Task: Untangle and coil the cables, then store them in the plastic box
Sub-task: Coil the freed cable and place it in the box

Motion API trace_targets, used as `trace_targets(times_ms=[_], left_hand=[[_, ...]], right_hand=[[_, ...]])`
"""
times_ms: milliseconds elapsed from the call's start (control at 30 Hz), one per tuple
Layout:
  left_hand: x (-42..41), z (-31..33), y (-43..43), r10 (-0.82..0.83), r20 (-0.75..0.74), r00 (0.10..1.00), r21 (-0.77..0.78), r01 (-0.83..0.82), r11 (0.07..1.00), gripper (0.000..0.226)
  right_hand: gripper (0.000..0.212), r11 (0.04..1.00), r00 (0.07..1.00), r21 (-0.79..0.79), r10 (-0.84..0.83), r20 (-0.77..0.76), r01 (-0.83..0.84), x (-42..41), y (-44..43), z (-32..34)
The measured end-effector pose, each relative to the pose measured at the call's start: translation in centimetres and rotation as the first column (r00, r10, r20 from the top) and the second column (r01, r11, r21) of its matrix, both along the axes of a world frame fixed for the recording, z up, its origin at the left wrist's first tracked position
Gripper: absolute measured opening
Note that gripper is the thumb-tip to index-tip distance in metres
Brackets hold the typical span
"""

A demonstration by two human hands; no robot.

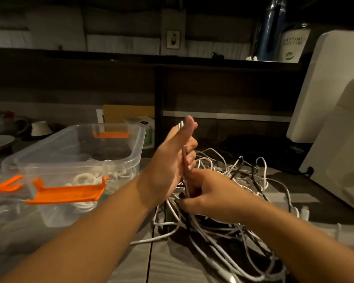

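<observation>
A tangled heap of white and dark cables [233, 176] lies on the grey table, right of centre. My left hand [172, 160] is raised above the heap and holds loops of a white cable [184, 160] against its palm, the thumb up and the cable end showing at the thumb tip. Just below it, my right hand [208, 193] grips the same cable where it runs down into the heap. The clear plastic box [119, 160] with orange latches stands to the left, with several coiled white cables [84, 178] inside.
The box's clear lid with an orange clip [8, 185] lies at the near left. A white appliance [339, 139] fills the right side. Bowls and a plate [0, 141] sit at far left. A dark shelf unit stands behind the table.
</observation>
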State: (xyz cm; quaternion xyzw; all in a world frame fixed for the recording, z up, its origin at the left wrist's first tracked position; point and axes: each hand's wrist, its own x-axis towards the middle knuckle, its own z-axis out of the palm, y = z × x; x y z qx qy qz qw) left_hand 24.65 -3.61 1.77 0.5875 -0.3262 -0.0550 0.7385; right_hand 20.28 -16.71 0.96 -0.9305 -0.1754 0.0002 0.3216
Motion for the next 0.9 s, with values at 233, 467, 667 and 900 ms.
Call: trace_targets(times_ms=[233, 467, 667, 900], left_hand=[[0.6, -1.1, 0.3, 0.105, 0.328, 0.939, 0.433, -0.248, 0.867, 0.102], [1.2, -1.5, 0.7, 0.092, 0.378, 0.921, 0.502, -0.287, 0.816, 0.103], [0.1, -1.0, 0.5, 0.07, 0.352, 0.933, 0.529, -0.26, 0.808, 0.045], [0.4, -1.3, 0.4, 0.06, 0.315, 0.947, 0.506, -0.221, 0.833, 0.063]], right_hand=[[0.015, 0.99, 0.996, 0.125, 0.07, -0.051, -0.063, -1.2, -0.9, 1.5], [0.014, 0.882, 0.999, 0.471, 0.03, -0.039, -0.008, -0.4, -3.5, 3.2], [0.014, 0.75, 0.998, 0.661, -0.062, 0.024, 0.031, -0.5, -4.1, 3.6], [0.009, 0.822, 0.843, 0.564, -0.353, 0.407, 0.072, 1.0, -4.8, 2.2]])
